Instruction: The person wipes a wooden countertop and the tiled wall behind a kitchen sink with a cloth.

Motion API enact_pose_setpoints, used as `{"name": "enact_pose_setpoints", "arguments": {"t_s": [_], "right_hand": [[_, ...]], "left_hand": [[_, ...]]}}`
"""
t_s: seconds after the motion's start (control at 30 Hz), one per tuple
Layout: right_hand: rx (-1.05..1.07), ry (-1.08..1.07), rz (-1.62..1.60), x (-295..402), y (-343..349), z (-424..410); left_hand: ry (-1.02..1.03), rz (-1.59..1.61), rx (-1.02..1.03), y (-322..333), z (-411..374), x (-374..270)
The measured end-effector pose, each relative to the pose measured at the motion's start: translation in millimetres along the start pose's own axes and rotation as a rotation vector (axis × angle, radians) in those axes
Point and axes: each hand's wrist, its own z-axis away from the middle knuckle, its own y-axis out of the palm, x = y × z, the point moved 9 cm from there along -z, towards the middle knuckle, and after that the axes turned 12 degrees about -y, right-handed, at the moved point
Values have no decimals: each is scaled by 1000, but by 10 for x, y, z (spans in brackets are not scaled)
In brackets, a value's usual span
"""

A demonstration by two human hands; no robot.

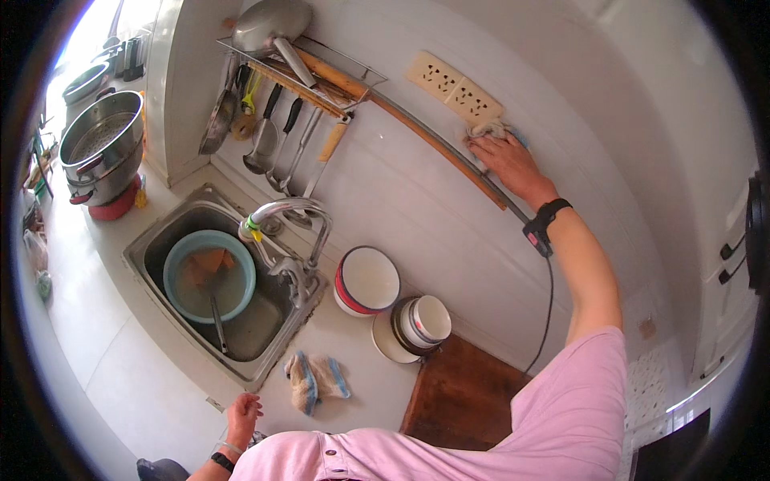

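My right hand (pixel 511 165) presses a bunched light cloth (pixel 492 128) against the tiled wall, just below the lower end of a cream socket panel (pixel 455 87). A dark strap with a small cabled device circles that wrist. My left hand (pixel 243 409) hangs near the counter's front edge with fingers loosely curled and nothing seen in it. Right of it, a crumpled beige cloth with blue edges (pixel 316 382) lies on the counter. A blue-green basin (pixel 246 264) of cloudy water stands in the steel sink (pixel 264 312), holding an orange-brown piece and a metal-handled utensil.
A curved faucet (pixel 289 204) rises beside the sink. Bowls (pixel 368 279) and stacked cups (pixel 432 318) stand by the wall, near a brown wooden board (pixel 463 391). Ladles (pixel 261 144) hang under a wire rack with a pan (pixel 271 24). A steamer pot (pixel 102 138) stands at left.
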Motion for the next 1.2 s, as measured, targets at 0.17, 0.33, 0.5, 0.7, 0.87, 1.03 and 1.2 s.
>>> {"name": "enact_pose_setpoints", "arguments": {"t_s": [0.17,0.33,0.5,0.7,0.87,1.03,1.2], "right_hand": [[5,-147,119,145,133,-762],[-123,-211,174,124,-6,-1511],[-249,-194,119,98,1,-1875],[-143,-205,81,41,13,-1362],[-52,-87,-51,-119,22,-164],[134,184,-54,-247,-20,1369],[253,432,81,-165,199,2984]], "left_hand": [[-54,109,-33,-176,-234,223],[-83,97,-7,-253,-425,210],[-43,63,23,-139,-520,-24],[4,31,-10,35,-428,-148],[-38,17,28,267,-374,146],[1,-20,71,666,-189,13],[-15,-17,77,841,-126,109]]}}
